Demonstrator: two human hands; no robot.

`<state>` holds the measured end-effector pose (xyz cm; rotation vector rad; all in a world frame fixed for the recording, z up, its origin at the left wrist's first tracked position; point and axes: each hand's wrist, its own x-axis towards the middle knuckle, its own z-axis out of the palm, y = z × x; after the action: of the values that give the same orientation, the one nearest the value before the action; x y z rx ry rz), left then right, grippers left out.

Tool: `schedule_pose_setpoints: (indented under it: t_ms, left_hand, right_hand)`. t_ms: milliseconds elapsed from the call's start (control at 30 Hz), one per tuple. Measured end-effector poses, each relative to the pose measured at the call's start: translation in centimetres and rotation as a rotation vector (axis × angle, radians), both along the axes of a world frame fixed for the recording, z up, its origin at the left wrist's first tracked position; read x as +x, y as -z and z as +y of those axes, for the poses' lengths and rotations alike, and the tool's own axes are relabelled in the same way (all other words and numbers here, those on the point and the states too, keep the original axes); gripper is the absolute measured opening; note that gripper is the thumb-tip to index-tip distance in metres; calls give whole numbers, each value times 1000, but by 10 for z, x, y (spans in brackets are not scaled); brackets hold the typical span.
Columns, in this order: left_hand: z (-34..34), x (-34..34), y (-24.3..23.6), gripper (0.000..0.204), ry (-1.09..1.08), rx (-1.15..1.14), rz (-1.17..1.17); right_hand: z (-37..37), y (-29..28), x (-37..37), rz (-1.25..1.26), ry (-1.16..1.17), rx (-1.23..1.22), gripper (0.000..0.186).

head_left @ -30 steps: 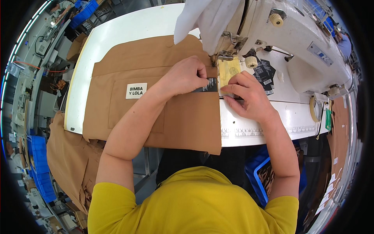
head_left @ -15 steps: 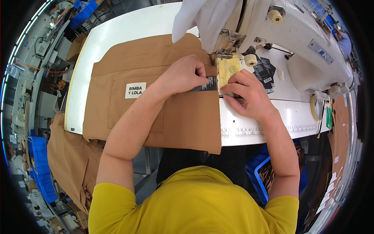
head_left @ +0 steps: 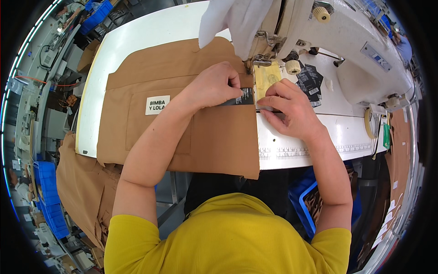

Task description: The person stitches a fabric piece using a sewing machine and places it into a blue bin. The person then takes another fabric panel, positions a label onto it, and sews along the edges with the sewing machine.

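A brown fabric panel (head_left: 219, 148) lies flat on the white sewing table, its right edge beside the sewing machine's presser foot (head_left: 262, 60). A black printed label (head_left: 247, 97) rests on the panel near that edge. My left hand (head_left: 211, 87) lies over the panel, thumb and forefinger pinched on the label. Just right of the panel's edge, my right hand (head_left: 292, 112) is closed, fingertips together; what they hold, if anything, is hidden. A pale patch (head_left: 157, 104) with dark lettering sits on the panel's stitched pocket, partly behind my left forearm.
The white sewing machine (head_left: 346, 50) stands at the upper right, with loose black labels (head_left: 310, 84) beneath its arm. White cloth (head_left: 232, 25) hangs beside its head. More brown fabric (head_left: 84, 182) droops at the left. A blue bin (head_left: 301, 201) stands below the table.
Both hands keep nearly the same place and pinch. The whole view has shifted very slightly; the label and the panel stay put beneath my left hand.
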<state>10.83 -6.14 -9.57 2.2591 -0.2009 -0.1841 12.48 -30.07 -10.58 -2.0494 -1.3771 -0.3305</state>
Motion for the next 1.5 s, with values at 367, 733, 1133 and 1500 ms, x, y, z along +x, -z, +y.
schedule_pose_setpoints:
  t_ms: [367,733,1133,1500]
  left_hand:
    - [0,0,-1,20,4,9,30]
    - [-1,0,0,20,-7,13,4]
    - [0,0,2,20,-4,0,-9]
    - [-3,-4,-8,20,-24,59,52]
  right_hand:
    - [1,-1,-1,-11,4,-14,20]
    - [1,-1,-2,-3,9,-50,25]
    - [2,-1,-3,-14,3,-100,31]
    - [5,-8,-16,-107,115,-203,24]
